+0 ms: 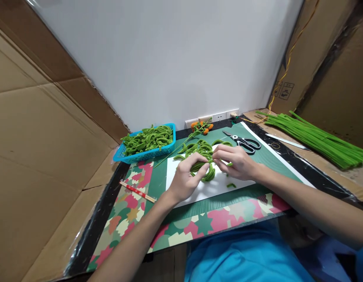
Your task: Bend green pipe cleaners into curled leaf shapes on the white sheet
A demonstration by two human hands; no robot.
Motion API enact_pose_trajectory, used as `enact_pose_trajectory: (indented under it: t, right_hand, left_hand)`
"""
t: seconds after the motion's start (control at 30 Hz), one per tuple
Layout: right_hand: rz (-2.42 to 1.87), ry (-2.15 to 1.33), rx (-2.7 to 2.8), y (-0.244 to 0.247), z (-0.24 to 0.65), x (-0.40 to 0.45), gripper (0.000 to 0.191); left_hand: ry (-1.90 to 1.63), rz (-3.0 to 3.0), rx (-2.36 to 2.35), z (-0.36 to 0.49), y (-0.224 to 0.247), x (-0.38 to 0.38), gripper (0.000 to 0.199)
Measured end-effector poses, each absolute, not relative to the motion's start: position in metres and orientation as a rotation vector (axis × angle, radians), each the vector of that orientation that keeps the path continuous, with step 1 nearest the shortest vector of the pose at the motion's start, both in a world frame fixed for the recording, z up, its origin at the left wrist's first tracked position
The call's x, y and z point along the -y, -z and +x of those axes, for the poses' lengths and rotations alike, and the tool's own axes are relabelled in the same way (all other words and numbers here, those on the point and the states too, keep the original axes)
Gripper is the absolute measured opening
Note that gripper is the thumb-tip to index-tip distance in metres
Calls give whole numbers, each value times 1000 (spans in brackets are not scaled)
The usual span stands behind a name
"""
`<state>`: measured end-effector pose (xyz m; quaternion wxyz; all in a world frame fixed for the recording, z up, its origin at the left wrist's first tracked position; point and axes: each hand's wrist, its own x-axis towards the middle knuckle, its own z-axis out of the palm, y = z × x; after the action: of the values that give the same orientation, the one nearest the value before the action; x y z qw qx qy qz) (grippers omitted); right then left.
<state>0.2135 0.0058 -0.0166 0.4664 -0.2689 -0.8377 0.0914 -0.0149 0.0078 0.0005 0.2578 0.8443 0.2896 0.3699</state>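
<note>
My left hand (187, 179) and my right hand (236, 161) meet fingertip to fingertip above a white sheet of paper (205, 194). Both are closed in a pinch around a small green pipe cleaner (210, 161), mostly hidden by the fingers. Just beneath and behind them lies a pile of bent green pipe cleaner pieces (200, 147), some curled into leaf-like loops. One short bent piece (231, 185) lies apart on the paper, below my right hand. Black-handled scissors (243, 142) rest on the green mat, beyond my right hand.
A blue basket (143, 155) full of green looped pieces stands at the back left. Orange flowers on a green stem (202, 127) lie by the wall sockets. Chopsticks in a red wrapper (137, 191) lie left. Long green pipe cleaners (316, 139) are bundled at right. Cardboard walls flank the table.
</note>
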Motion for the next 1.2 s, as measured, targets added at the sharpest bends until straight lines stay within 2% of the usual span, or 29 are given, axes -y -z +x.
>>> enact_pose_trajectory:
  t: [0.07,0.17,0.23,0.3,0.37,0.43,0.5,0.63,0.73,0.87,0.93,1.03,1.13,1.2]
  right_hand:
    - [-655,-287,2007,15,210,-3,21]
    - [-743,-788,1775,9,201,1,32]
    - [-814,-1258,1530,3,196,2,43]
    - [-849,-1653,1299,-2,196,1,53]
    - [-857,-1862,1170,-4,199,-2,56]
    - [-847,-1856,1163,-3,203,-4,54]
    - [-840,-1687,1259,0,205,-5,51]
    - [-811,-1297,1530,4,205,-2,42]
    - [-767,-996,1720,2,207,2,38]
    - [-779,-764,1835,1,206,5,32]
    - [-845,-874,1770,4,203,5,34]
    - [-928,-1303,1466,6,196,3,41]
    - [-911,-1747,1157,6,192,2,39]
    - [-874,-1840,1098,4,191,2,37]
  left_hand:
    - [-913,2120,-782,-15,-1,-6,14]
    - [-943,2193,-783,-14,-2,-5,13]
    - [-1040,2521,-791,-13,-5,-4,8]
    - [-1061,2953,-743,-11,-10,-3,11]
    - [-997,3291,-663,-10,-15,-3,16]
    - [-946,3405,-631,-9,-17,-4,18]
    - [-965,3269,-693,-8,-16,-5,18]
    - [-1026,2440,-896,-6,-11,-2,12]
    - [-941,1878,-834,-3,-10,2,20]
    - [-833,1656,-739,-1,-9,3,25]
    - [-882,1794,-787,-2,-7,3,23]
    - [-1015,2405,-837,-6,-7,1,14]
    - [-983,3088,-686,-11,-7,-2,17]
    - [-989,3226,-656,-12,-6,-3,19]
